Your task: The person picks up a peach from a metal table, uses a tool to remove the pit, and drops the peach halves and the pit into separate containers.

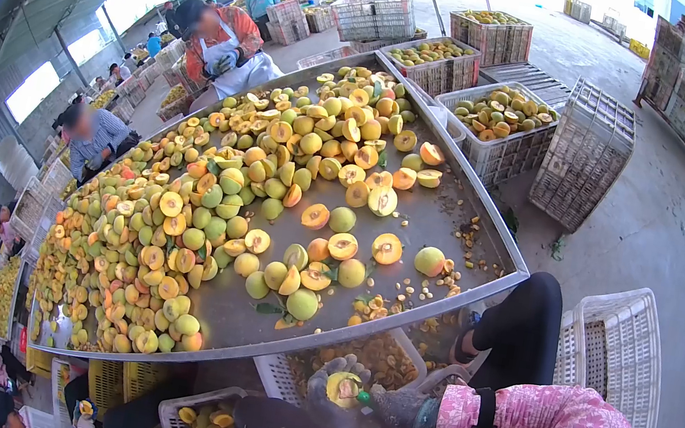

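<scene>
Low in front of me, my left hand (323,404), in a grey glove, is closed around a cut yellow peach (344,387) with its pale flesh facing up. My right hand (408,411), gloved as well, grips a small tool with a green part (365,397) that reaches the peach's cut face. Most of the tool is hidden by the glove, so its exact kind does not show. Just beyond both hands is the metal-rimmed sorting table (440,220), heaped with whole and halved peaches (207,219). Loose peach pits (411,292) lie near its corner.
Beneath the table edge a white crate (280,379) holds pits and scraps. Another crate (180,417) of peach halves stands at lower left. An upright white crate (648,352) is at my right. Filled crates (499,158) stand beyond the table, and co-workers (226,43) work along its far side.
</scene>
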Demonstrator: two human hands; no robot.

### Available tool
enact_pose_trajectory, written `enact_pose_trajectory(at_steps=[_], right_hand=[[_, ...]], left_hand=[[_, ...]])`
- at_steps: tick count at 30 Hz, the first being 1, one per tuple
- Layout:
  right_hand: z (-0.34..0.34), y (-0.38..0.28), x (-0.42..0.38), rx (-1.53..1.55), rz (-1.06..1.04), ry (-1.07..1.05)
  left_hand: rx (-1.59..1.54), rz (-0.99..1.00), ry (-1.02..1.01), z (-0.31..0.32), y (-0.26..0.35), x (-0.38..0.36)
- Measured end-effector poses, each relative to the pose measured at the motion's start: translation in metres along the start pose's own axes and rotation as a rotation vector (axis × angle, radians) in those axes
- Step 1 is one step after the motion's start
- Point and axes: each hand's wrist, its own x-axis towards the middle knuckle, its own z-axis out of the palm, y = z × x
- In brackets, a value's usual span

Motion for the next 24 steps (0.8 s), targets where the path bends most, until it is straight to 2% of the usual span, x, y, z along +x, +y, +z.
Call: enact_pose_trajectory(at_steps=[1,3,7,9,10,11,12,13,14,15,16,17,18,19,21,22,23,24], right_hand=[[0.01,0.009,0.005,-0.001,0.0,0.001],[0.04,0.033,0.017,0.087,-0.241,0.069],[0.041,0.036,0.014,0.082,-0.342,0.114],[0.08,0.07,0.031,0.13,-0.315,0.184],[0.067,0.059,0.027,0.129,-0.314,0.185],[0.04,0.032,0.018,0.041,-0.122,0.076],[0.024,0.018,0.013,-0.05,0.066,-0.034],[0.037,0.029,0.019,-0.051,0.066,-0.035],[0.061,0.048,0.03,0.118,-0.077,0.006],[0.078,0.061,0.038,0.284,-0.222,0.047],[0.083,0.062,0.041,0.286,-0.221,0.048],[0.089,0.062,0.045,0.322,-0.324,0.122],[0.093,0.064,0.047,0.354,-0.427,0.194],[0.092,0.063,0.046,0.354,-0.427,0.194],[0.09,0.061,0.044,0.276,-0.395,0.144],[0.094,0.064,0.047,0.277,-0.396,0.143],[0.097,0.066,0.051,0.226,-0.174,0.098],[0.101,0.069,0.053,0.174,0.048,0.052]], left_hand=[[-0.113,-0.064,0.03,0.003,0.003,0.0],[-0.223,-0.133,0.06,0.003,0.003,-0.001],[-0.447,-0.199,0.125,-0.001,-0.004,0.003],[-0.51,-0.214,0.131,-0.002,-0.004,0.002],[-0.356,-0.198,0.1,-0.002,-0.004,0.003],[-0.201,-0.186,0.068,-0.003,-0.004,0.002],[-0.204,-0.186,0.068,-0.006,-0.007,0.003],[-0.393,-0.258,0.069,-0.01,-0.012,0.005],[-0.579,-0.331,0.069,-0.013,-0.015,0.005],[-0.578,-0.331,0.067,-0.013,-0.015,0.006],[-0.682,-0.334,0.091,-0.013,-0.015,0.006],[-0.784,-0.338,0.115,-0.014,-0.015,0.006],[-0.784,-0.339,0.114,-0.013,-0.016,0.006],[-0.685,-0.261,0.14,-0.011,-0.018,0.005],[-0.584,-0.183,0.167,-0.01,-0.019,0.005],[-0.409,-0.173,0.147,-0.01,-0.018,0.004],[-0.234,-0.164,0.124,-0.01,-0.017,0.004],[-0.234,-0.166,0.124,-0.014,-0.019,0.004]])
